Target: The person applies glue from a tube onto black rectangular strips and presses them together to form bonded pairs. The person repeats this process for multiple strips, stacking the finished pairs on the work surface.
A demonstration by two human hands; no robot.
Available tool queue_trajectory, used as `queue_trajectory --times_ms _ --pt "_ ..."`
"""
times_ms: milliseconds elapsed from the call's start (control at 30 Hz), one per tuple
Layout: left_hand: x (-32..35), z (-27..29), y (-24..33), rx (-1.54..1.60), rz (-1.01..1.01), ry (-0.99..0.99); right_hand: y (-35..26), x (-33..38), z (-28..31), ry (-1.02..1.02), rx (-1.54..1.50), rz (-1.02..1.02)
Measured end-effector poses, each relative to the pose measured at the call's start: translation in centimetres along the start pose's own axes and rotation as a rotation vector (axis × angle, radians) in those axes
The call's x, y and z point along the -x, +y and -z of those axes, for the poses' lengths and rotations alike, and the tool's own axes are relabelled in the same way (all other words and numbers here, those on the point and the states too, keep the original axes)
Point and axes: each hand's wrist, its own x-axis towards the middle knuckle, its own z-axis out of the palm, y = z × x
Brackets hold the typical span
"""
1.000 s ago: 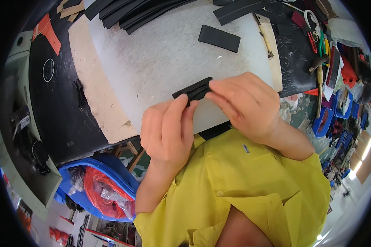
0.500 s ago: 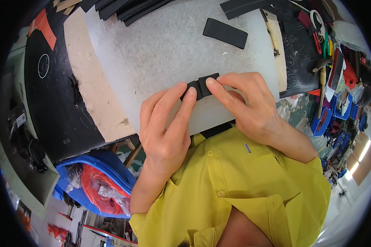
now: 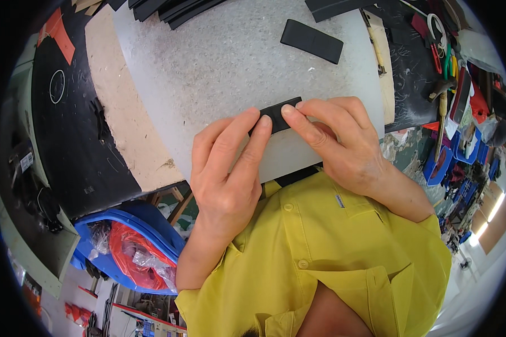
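Note:
Between my two hands is a small black flat strip point(image 3: 276, 119), held over the near part of a translucent white work sheet point(image 3: 208, 67). My left hand point(image 3: 227, 163) pinches its left end, thumb and fingers closed on it. The right end is gripped by my right hand point(image 3: 343, 135), with the thumb on top and the fingers at the far edge. Its underside is hidden. Farther off on the sheet lies a similar black rectangular piece point(image 3: 312, 41), apart from both hands.
Stacked black strips point(image 3: 180, 10) lie at the far left of the sheet, another black strip point(image 3: 337, 8) at the far right. A hammer point(image 3: 442, 89) and other tools lie at the right. A blue bin point(image 3: 129, 216) with a red bag stands below the table at left.
The black strip's two parts, which showed a step and a gap between them, now lie nearly in one line. Both hands have hardly moved; the view has shifted slightly.

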Motion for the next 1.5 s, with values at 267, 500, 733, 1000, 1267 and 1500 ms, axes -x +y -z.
queue_trajectory --times_ms 267,500,733,1000,1267,1500 --pt "0.6 0.8 0.6 -0.334 -0.092 -0.139 -0.2 -0.2 -0.1 0.007 0.224 0.081" --pt "1.5 1.2 0.9 -0.614 -0.132 -0.290 -0.8 -0.6 1.0 -0.135 0.311 0.101" --pt "1.5 0.7 1.4 -0.716 -0.185 -0.292 -0.7 -1.2 1.4 -0.167 0.258 0.124" --pt "0.7 1.1 2.1 -0.761 -0.211 -0.354 -0.5 -1.0 0.9 -0.124 0.137 0.107" --pt "-0.5 1.2 0.4 -0.302 -0.018 -0.055 3.3 -3.5 2.9 0.142 0.274 0.031" --pt "-0.8 0.5 0.6 0.102 0.120 -0.058 3.1 -3.5 1.4 0.260 -0.107 -0.360"
